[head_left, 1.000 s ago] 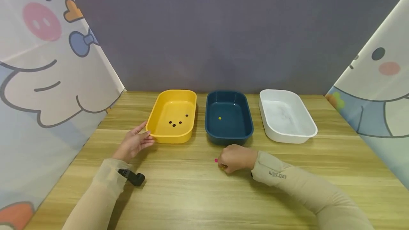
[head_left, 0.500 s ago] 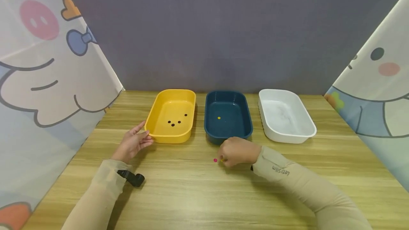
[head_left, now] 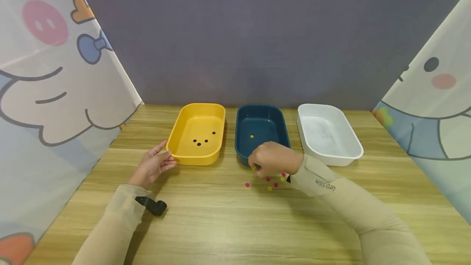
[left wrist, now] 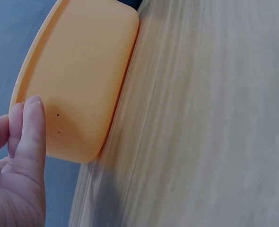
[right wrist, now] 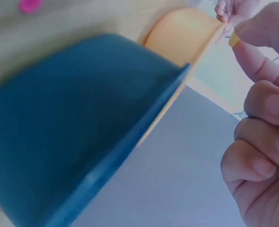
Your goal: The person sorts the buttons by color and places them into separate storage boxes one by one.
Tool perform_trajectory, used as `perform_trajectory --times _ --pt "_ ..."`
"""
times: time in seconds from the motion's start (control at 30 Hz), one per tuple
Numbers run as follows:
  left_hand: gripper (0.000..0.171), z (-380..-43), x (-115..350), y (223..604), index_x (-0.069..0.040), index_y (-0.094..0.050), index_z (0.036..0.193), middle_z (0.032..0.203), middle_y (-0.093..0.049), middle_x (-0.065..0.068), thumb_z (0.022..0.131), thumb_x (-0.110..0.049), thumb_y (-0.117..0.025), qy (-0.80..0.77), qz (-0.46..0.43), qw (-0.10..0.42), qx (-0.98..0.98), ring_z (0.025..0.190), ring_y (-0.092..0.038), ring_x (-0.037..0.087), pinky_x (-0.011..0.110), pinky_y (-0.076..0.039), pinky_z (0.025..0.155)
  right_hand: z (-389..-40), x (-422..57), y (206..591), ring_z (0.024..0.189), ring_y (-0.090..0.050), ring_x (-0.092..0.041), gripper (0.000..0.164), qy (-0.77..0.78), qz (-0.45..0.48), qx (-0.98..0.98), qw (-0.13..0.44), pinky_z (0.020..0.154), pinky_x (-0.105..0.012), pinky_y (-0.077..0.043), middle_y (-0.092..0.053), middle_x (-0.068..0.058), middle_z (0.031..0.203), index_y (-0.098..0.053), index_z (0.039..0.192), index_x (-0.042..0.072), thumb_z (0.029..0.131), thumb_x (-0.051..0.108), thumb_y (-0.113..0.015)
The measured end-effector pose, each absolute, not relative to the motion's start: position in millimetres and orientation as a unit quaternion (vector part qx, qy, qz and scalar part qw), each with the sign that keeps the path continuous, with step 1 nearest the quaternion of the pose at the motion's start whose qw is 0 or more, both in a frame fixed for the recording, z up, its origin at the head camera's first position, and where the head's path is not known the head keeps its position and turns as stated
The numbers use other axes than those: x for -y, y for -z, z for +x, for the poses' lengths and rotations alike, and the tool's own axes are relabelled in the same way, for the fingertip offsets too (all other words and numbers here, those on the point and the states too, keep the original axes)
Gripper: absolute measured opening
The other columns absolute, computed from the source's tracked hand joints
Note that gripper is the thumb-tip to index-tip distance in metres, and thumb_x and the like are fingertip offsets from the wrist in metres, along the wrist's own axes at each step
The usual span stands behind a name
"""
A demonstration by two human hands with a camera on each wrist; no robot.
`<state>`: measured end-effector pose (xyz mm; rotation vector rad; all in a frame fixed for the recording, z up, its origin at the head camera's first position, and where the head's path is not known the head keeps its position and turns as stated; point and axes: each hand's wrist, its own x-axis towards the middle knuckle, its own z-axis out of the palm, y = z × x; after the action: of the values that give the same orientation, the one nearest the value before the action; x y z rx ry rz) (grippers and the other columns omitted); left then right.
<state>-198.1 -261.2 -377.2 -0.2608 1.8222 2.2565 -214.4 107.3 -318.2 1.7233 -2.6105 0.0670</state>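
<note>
Yellow piece (right wrist: 233,39) — nearer blue tray (head_left: 262,121)

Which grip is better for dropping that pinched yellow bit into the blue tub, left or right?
Probably right: the right grip pinches the yellow bit, right by the blue tub. The left grip holds the yellow tub, farther from the blue one.

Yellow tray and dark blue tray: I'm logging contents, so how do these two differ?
The yellow tray holds four black pieces; the dark blue tray shows one yellow piece. The left hand touches the yellow tray's near corner, while the right hand, pinching another yellow piece, overlaps the dark blue tray's near edge in the head view. Both have open tops and rounded corners, and rest on the wooden table.
</note>
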Motion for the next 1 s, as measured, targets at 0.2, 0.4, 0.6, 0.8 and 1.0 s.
perform_trajectory --times 0.2,0.4,0.6,0.8,1.0 --pt "0.066 -197.7 260.8 380.7 -0.011 -0.004 0.154 0.073 -0.063 0.003 0.101 0.000 -0.041 -0.778 -0.091 0.113 -0.611 0.064 -0.066 0.010 0.023 -0.059 0.070 -220.0 -104.9 310.5 0.053 -0.044 -0.003 0.014 -0.027 0.571 0.820 0.044 0.052 -0.017 -0.042 -0.054 0.012 0.063 -0.062 0.067 0.018 0.073 0.006 -0.068" --pt "0.064 -195.1 260.8 383.4 -0.009 -0.005 0.154 0.071 -0.064 0.003 0.101 0.001 -0.040 -0.776 -0.095 0.112 -0.613 0.063 -0.066 0.010 0.022 -0.059 0.068 -222.3 -100.6 307.8 0.053 -0.043 -0.004 0.012 -0.017 0.584 0.809 0.062 0.051 -0.017 -0.041 -0.057 0.008 0.064 -0.063 0.068 0.015 0.073 0.007 -0.070" --pt "0.065 -194.3 259.3 383.1 -0.008 -0.005 0.154 0.072 -0.064 0.003 0.101 0.001 -0.041 -0.776 -0.090 0.114 -0.614 0.064 -0.066 0.010 0.023 -0.059 0.070 -229.5 -97.9 304.1 0.053 -0.047 -0.006 0.007 0.000 0.577 0.814 0.063 0.053 -0.019 -0.046 -0.062 0.005 0.067 -0.066 0.072 0.014 0.074 0.010 -0.071" --pt "0.065 -194.3 260.6 380.4 -0.010 -0.005 0.154 0.072 -0.064 0.002 0.101 0.001 -0.040 -0.776 -0.088 0.105 -0.616 0.063 -0.066 0.010 0.023 -0.059 0.069 -240.8 -95.2 300.1 0.054 -0.047 -0.006 0.005 -0.004 0.558 0.828 0.057 0.053 -0.020 -0.046 -0.064 0.004 0.070 -0.067 0.074 0.012 0.075 0.010 -0.072" --pt "0.066 -196.0 260.0 377.9 -0.010 -0.002 0.154 0.073 -0.063 0.002 0.101 0.001 -0.041 -0.779 -0.075 0.108 -0.613 0.064 -0.066 0.010 0.023 -0.059 0.070 -248.3 -102.9 293.2 0.052 -0.041 -0.006 0.011 -0.007 0.533 0.845 0.037 0.050 -0.020 -0.040 -0.058 0.008 0.065 -0.064 0.071 0.016 0.076 0.008 -0.069"
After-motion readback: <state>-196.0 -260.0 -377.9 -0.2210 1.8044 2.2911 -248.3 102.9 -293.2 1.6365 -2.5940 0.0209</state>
